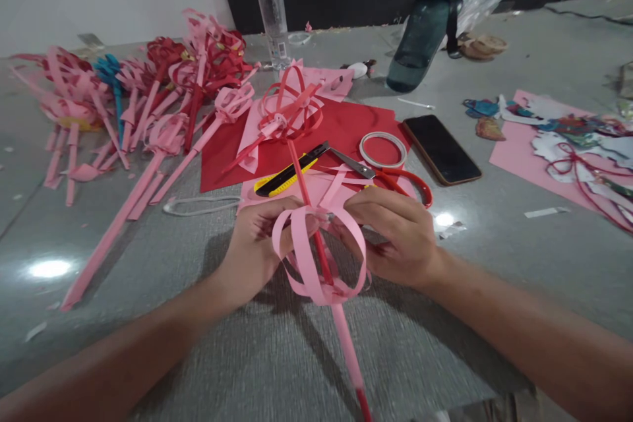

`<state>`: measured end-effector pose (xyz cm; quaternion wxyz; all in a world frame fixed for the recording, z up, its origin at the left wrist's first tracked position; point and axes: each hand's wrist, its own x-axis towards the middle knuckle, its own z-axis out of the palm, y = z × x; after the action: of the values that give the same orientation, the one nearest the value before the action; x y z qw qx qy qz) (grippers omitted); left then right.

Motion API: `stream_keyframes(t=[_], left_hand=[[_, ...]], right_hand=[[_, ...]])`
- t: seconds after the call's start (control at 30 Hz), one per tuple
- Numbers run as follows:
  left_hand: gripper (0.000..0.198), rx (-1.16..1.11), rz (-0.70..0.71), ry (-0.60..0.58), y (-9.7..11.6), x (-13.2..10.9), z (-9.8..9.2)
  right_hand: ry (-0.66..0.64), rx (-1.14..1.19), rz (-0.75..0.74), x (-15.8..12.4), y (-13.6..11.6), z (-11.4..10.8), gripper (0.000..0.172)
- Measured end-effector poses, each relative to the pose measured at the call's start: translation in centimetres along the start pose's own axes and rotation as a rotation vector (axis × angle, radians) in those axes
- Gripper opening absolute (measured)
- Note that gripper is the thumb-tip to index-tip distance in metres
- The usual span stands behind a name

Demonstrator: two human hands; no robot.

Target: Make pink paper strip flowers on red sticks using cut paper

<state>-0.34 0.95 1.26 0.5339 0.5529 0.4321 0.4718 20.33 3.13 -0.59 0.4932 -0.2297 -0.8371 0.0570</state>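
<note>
A pink paper flower [306, 254] of looped strips sits on a rolled paper stem [347, 343], pink with a red lower end. Through its loops runs a thin red stick [299, 175]. My left hand [257, 244] pinches the top of the loops from the left, fingers closed on the paper. From the right, my right hand [398, 234] is closed at the same top joint, its fingertips partly hidden behind the loops. Just beyond my hands lie a yellow and black utility knife [287, 175], red-handled scissors [390, 178] and a roll of tape [382, 149].
Finished paper flowers [163, 79] are piled at the left. Red paper [346, 122] lies in the middle. A phone [442, 148], a dark water bottle [418, 33] and a clear bottle [271, 10] stand or lie beyond. Pink paper with cut-outs [519, 145] is at right.
</note>
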Motion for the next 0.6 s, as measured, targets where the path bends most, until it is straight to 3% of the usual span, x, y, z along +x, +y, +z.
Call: stream_keyframes(t=[0.23,0.6], left_hand=[[0.034,0.028,-0.001,0.018,-0.41,0.06,-0.09],[0.026,-0.033,-0.015,-0.044,-0.16,-0.29,-0.25]], right_hand=[[-0.064,-0.012,-0.066,-0.02,-0.05,-0.26,0.016],[-0.090,-0.015,-0.051,-0.16,0.18,-0.20,0.015]])
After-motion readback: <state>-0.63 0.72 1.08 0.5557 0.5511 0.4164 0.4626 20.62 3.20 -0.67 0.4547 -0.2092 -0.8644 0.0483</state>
